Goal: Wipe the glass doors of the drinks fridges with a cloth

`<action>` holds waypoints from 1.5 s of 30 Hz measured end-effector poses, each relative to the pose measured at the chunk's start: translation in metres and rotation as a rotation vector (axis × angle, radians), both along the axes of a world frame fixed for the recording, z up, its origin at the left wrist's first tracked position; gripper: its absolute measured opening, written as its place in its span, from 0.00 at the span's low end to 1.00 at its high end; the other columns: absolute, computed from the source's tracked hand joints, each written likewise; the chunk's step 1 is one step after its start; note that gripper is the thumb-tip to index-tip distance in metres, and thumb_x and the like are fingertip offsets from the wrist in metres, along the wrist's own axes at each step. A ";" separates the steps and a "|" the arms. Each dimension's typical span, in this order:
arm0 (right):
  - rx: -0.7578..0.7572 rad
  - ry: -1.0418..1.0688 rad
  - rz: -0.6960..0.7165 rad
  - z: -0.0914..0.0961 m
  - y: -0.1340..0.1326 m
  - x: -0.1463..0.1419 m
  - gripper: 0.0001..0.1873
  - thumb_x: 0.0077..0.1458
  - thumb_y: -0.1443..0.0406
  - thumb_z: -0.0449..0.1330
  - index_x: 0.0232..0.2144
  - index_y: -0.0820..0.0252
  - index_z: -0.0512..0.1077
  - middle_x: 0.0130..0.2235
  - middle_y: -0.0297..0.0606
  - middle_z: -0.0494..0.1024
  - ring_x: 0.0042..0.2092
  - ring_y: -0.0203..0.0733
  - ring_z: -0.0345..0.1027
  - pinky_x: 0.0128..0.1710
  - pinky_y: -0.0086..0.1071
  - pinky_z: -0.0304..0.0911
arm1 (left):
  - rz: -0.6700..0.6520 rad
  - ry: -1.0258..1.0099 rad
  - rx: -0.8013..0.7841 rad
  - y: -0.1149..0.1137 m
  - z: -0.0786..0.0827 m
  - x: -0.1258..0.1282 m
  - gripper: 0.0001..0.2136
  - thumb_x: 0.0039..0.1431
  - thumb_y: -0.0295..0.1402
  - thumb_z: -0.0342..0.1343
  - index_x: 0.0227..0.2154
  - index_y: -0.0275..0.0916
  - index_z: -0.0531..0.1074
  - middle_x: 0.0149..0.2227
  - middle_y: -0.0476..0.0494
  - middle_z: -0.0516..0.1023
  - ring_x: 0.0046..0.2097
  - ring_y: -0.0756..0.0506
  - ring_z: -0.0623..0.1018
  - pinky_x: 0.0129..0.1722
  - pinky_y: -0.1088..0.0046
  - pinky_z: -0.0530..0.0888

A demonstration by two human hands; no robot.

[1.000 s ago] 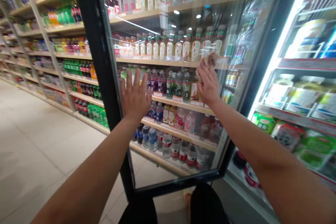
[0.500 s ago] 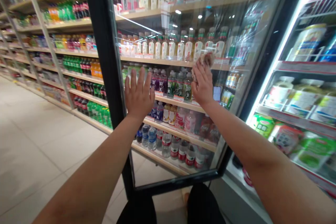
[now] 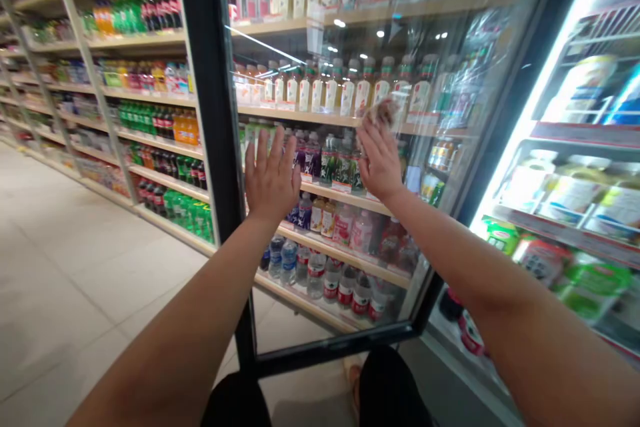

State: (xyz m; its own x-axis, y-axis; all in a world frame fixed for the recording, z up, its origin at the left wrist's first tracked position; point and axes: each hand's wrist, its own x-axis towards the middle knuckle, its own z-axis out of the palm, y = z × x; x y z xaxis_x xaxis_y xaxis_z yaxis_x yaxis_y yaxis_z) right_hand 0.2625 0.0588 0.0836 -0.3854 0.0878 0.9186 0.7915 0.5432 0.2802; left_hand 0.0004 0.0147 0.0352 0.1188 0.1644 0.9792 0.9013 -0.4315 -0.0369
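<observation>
A glass fridge door (image 3: 440, 27) with a black frame (image 3: 210, 147) stands swung open in front of me. My left hand (image 3: 273, 177) lies flat on the glass with its fingers spread, close to the frame's left upright. My right hand (image 3: 379, 163) presses a crumpled brownish cloth (image 3: 380, 112) against the pane, a little higher and to the right. Through the glass show store shelves of drink bottles (image 3: 330, 87).
The lit fridge interior (image 3: 575, 167) with racks of packaged goods is at the right. Long wooden shelves of bottles (image 3: 145, 127) run away down the left. Pale tiled floor (image 3: 75, 267) spreads at the left. My dark-trousered knees (image 3: 385, 387) are below the door.
My right hand with the cloth has slid leftward along the glass. The left hand stays flat on the pane. The view has shifted a little, so the door frame sits further right.
</observation>
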 end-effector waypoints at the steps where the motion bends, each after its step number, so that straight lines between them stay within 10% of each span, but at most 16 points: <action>1: -0.017 -0.078 -0.002 -0.003 -0.003 0.000 0.34 0.60 0.67 0.49 0.68 0.57 0.62 0.70 0.40 0.63 0.75 0.50 0.45 0.74 0.55 0.45 | 0.003 0.002 0.007 0.000 0.000 0.000 0.29 0.69 0.33 0.51 0.72 0.40 0.57 0.73 0.40 0.53 0.75 0.35 0.45 0.75 0.46 0.43; 10: 0.091 0.143 0.018 0.032 0.009 -0.004 0.35 0.61 0.67 0.46 0.70 0.60 0.58 0.71 0.41 0.59 0.75 0.50 0.42 0.75 0.56 0.39 | 0.050 0.032 0.035 -0.010 -0.001 0.003 0.27 0.70 0.33 0.50 0.71 0.37 0.59 0.73 0.38 0.55 0.76 0.37 0.44 0.75 0.50 0.43; 16: 0.020 -0.182 0.026 0.027 -0.010 -0.019 0.33 0.62 0.65 0.49 0.69 0.55 0.61 0.70 0.36 0.62 0.74 0.49 0.47 0.75 0.54 0.44 | 0.035 0.012 -0.018 -0.024 0.001 0.007 0.27 0.70 0.33 0.50 0.70 0.39 0.59 0.73 0.40 0.53 0.76 0.36 0.45 0.75 0.47 0.41; 21: 0.055 0.069 0.016 0.042 -0.012 -0.026 0.35 0.63 0.67 0.47 0.71 0.57 0.56 0.71 0.38 0.60 0.75 0.50 0.43 0.75 0.56 0.42 | 0.035 0.007 -0.007 -0.030 0.001 0.010 0.27 0.70 0.33 0.50 0.70 0.39 0.59 0.73 0.39 0.55 0.75 0.36 0.45 0.75 0.47 0.43; 28: -0.047 -0.431 0.038 0.005 -0.033 -0.046 0.31 0.65 0.67 0.50 0.69 0.52 0.61 0.69 0.34 0.64 0.73 0.45 0.49 0.75 0.49 0.45 | 0.056 0.027 0.016 -0.033 0.000 0.012 0.27 0.71 0.33 0.49 0.70 0.37 0.59 0.73 0.38 0.53 0.75 0.37 0.44 0.75 0.48 0.43; 34: 0.009 -0.078 -0.004 0.004 -0.031 -0.039 0.32 0.63 0.69 0.49 0.68 0.63 0.63 0.71 0.42 0.61 0.74 0.50 0.47 0.74 0.51 0.46 | 0.066 0.033 0.049 -0.031 -0.002 0.011 0.27 0.71 0.33 0.50 0.71 0.38 0.58 0.73 0.36 0.53 0.75 0.37 0.44 0.75 0.48 0.43; 40: 0.009 -0.381 0.077 -0.030 -0.024 -0.025 0.28 0.64 0.67 0.51 0.66 0.55 0.68 0.65 0.38 0.71 0.70 0.47 0.58 0.73 0.48 0.50 | 0.066 0.031 0.051 -0.028 -0.002 0.011 0.28 0.70 0.33 0.50 0.71 0.38 0.57 0.73 0.36 0.54 0.75 0.36 0.45 0.74 0.46 0.43; 45: 0.051 -0.153 -0.021 -0.043 -0.018 -0.004 0.30 0.64 0.67 0.52 0.67 0.59 0.66 0.69 0.42 0.65 0.72 0.51 0.53 0.73 0.52 0.50 | 0.060 0.027 0.033 -0.026 -0.001 0.010 0.28 0.69 0.33 0.51 0.71 0.39 0.58 0.73 0.37 0.54 0.75 0.37 0.45 0.75 0.46 0.44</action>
